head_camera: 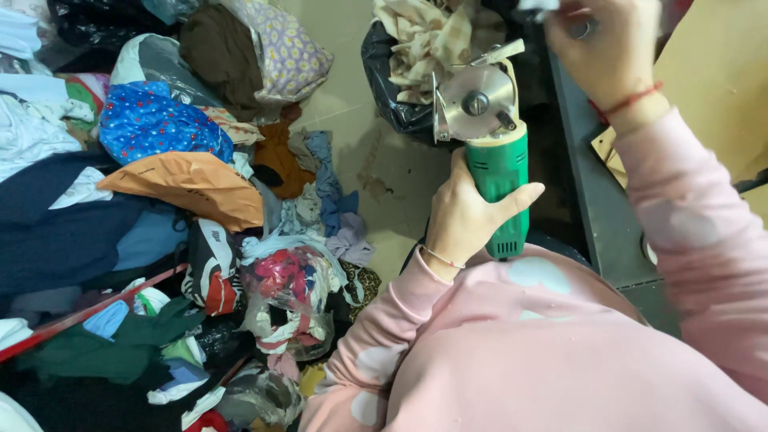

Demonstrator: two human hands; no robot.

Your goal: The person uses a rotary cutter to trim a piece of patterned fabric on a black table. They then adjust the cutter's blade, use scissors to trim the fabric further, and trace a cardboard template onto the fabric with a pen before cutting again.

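My left hand (468, 212) grips the green body of a hand-held rotary cutter (498, 172), whose round silver blade guard (478, 102) points away from me. My right hand (604, 40) is raised at the top edge, its fingers pinched on a small piece of light cloth (538, 5) that is mostly cut off by the frame. A red thread bracelet circles the right wrist. Both arms wear pink sleeves. The right hand is just beyond and to the right of the blade.
A black bag (400, 72) full of beige checked fabric scraps sits behind the cutter. A large heap of mixed clothes and bags (168, 184) covers the floor on the left. A dark table edge (596, 192) runs along the right.
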